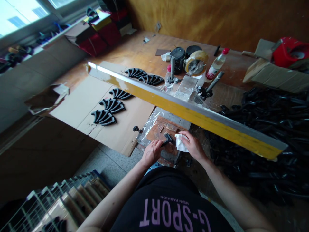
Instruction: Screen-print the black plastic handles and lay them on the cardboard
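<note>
My left hand (151, 152) is closed on a small black plastic part (168, 139) and holds it down on a copper-coloured plate (159, 129) at the near edge of the bench. My right hand (193, 145) pinches a crumpled white cloth (180, 142) right against the part. The plate rests on a metal base wrapped in clear plastic film (151, 124). A long frame bar with a yellow side (193, 114) stands raised at a slant just beyond both hands.
A big heap of black plastic parts (265, 135) fills the right side. Curved black parts (108, 109) lie in rows on cardboard sheets (79, 103) to the left. A tape roll (196, 62), a bottle (216, 66) and boxes (275, 75) stand behind. A wire rack (60, 199) is at lower left.
</note>
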`<state>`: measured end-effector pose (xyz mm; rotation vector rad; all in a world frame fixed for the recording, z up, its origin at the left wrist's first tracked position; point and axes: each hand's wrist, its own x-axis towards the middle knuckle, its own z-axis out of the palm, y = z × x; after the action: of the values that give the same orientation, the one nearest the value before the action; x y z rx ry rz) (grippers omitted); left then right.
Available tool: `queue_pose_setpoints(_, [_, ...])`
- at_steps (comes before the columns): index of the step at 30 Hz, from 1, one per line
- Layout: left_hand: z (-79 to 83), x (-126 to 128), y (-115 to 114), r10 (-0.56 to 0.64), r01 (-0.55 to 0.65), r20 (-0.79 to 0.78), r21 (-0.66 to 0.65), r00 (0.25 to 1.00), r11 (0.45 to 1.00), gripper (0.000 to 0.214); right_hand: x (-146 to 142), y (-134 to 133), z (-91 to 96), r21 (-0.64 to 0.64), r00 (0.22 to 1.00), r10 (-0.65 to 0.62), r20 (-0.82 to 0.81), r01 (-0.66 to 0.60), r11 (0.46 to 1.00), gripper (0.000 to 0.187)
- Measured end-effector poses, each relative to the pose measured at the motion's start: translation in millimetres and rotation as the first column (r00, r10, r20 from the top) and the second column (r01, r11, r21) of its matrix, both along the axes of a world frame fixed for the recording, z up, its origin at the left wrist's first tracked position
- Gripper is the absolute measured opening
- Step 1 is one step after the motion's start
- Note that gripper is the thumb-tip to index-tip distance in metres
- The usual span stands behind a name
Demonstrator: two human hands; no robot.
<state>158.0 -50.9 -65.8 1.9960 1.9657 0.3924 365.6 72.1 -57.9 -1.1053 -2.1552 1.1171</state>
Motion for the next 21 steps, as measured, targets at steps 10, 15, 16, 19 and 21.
queue_pose_setpoints(10, [1.6, -1, 0, -0.002, 0.002, 0.012, 0.048, 1.0, 0.999, 0.016, -42, 23, -4.6, -0.373, 0.979, 0.124, -0.163, -0.177, 0.911, 0.026])
queue_pose_setpoints(15, [0.6, -2, -1, -0.005, 0.003, 0.04, 0.052, 0.999, 0.999, 0.016, -44, 22, -2.5, -0.359, 0.981, 0.128, -0.148, -0.174, 0.917, 0.023])
queue_pose_setpoints(16, [0.4, -2, -1, -0.006, 0.003, 0.041, 0.054, 0.999, 0.999, 0.016, -45, 20, -3.4, -0.348, 0.984, 0.12, -0.135, -0.16, 0.924, 0.021])
queue_pose_setpoints(19, [1.1, -2, -1, -0.014, 0.011, 0.04, 0.062, 0.999, 0.998, 0.015, -50, 15, -6.9, -0.311, 0.993, 0.088, -0.079, -0.109, 0.944, 0.019])
queue_pose_setpoints(21, [2.3, -3, 0, -0.026, 0.023, 0.043, 0.069, 0.999, 0.997, 0.014, -57, 15, -8.9, -0.289, 0.997, 0.067, -0.041, -0.076, 0.954, 0.019])
